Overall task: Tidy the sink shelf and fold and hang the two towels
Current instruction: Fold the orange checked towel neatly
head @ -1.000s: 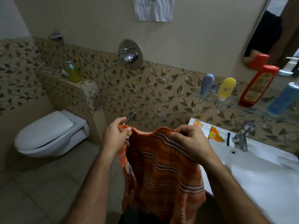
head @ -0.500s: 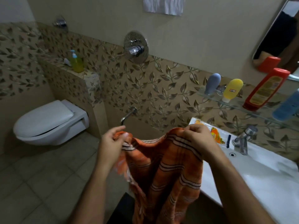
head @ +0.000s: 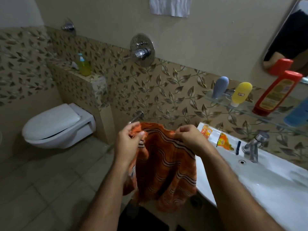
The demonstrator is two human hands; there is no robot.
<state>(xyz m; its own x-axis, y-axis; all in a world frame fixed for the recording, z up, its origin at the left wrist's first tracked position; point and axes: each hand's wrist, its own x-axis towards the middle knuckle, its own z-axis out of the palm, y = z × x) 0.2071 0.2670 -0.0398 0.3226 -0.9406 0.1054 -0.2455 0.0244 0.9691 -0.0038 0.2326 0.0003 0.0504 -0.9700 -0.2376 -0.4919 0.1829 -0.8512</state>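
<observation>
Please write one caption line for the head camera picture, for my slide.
Both hands, left hand and right hand, hold an orange striped towel by its top edge beside the white sink.

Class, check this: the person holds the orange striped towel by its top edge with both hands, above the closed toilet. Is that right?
One detail is wrong. In the head view both hands, left hand and right hand, do pinch the orange striped towel by its top edge, but it hangs beside the sink; the toilet stands apart.
</observation>
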